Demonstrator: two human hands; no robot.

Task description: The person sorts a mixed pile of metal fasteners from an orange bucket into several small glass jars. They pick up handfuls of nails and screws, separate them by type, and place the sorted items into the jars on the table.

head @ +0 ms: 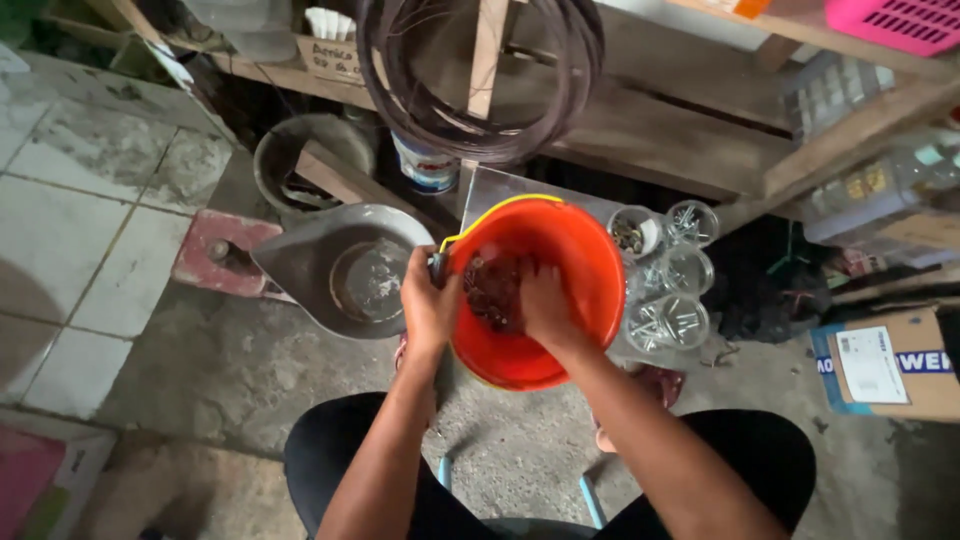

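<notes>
- Orange bucket (570,260): tilted toward the person, raised over the concrete floor (230,380) between the knees; it holds a dark heap of small metal parts (492,292). Risk: with only one hand on the rim, the load may shift and tip the bucket, spilling parts across the floor.
- Grey metal scoop pan (345,265): just left of the bucket, beside the rim hand. Risk: a swing of the bucket could knock it.
- Coil of dark wire (480,80): hangs on a wooden post above and behind the bucket, well apart from the hands.
- Cardboard box (890,365): on the floor at right, clear of the work.
- Clear jars of screws (668,285): four clustered on a sheet, touching or just beside the bucket's right wall. Risk: a nudge from the bucket may topple them and mix the contents.
- Left hand (428,305): closed around the bucket's left rim by the yellow handle (500,207).
- Right hand (543,300): inside the bucket, fingers curled down among the parts; whether it grips any cannot be told. Risk: sharp points may prick the bare fingers.
</notes>
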